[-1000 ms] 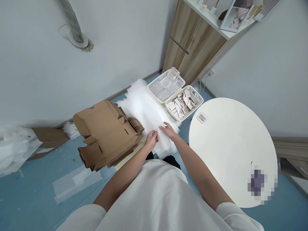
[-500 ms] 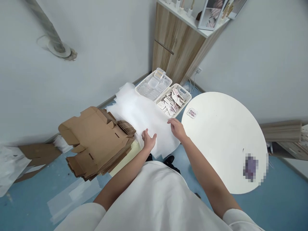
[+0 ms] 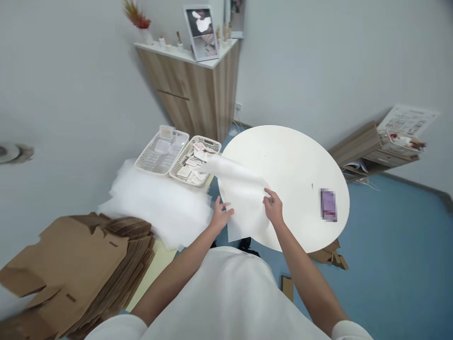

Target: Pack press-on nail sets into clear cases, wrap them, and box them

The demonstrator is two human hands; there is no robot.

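A thin white packing foam sheet (image 3: 246, 189) hangs between my hands over the left edge of a round white table (image 3: 293, 165). My right hand (image 3: 274, 208) pinches the sheet's right edge between thumb and fingers. On its left edge, my left hand (image 3: 221, 217) grips with the thumb over the sheet and the index finger raised. The sheet's far end curls up close to a basket of small cards (image 3: 194, 165). Left of my hands lies a pile of similar white sheets (image 3: 159, 203). The small clear case on the table is hidden behind the held sheet.
Flattened brown cartons (image 3: 88, 255) are stacked at the lower left. A white basket (image 3: 161, 151) with clear plastic cases stands beyond the sheets. A wooden cabinet (image 3: 187, 89) fills the corner. A blurred purple item (image 3: 328, 205) lies on the table's right side.
My hands have lifted a foam sheet off the pile and carried it right, over the table's edge. The view has turned right.
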